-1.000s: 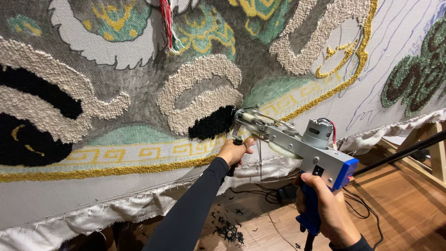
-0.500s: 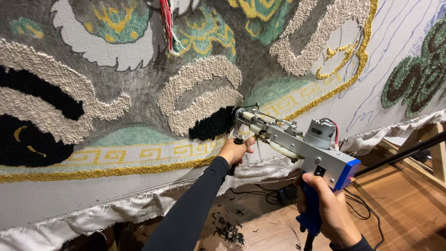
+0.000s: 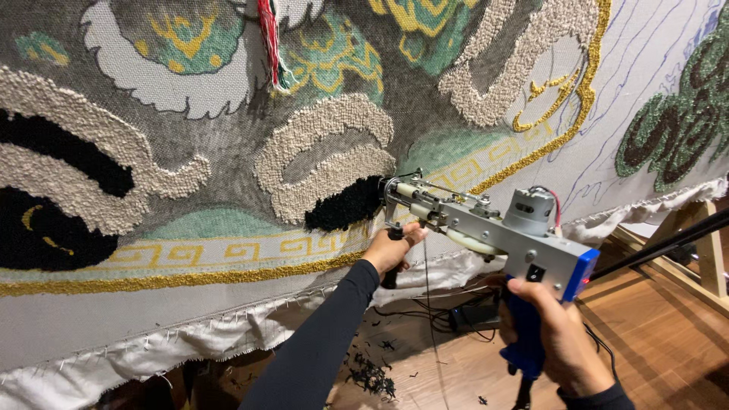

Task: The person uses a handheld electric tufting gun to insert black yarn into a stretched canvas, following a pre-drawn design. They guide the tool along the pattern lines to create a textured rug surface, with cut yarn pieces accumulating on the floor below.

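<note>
stretched rug cloth fills the frame. tufting gun centre right, nose on the black patch. right hand closed on rear handle, left hand closed on front one. risk: tilt, needle could tear cloth; yarn could snag.

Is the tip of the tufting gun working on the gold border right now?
No, the tufting gun has its tip at the black patch, above the gold border.
</note>
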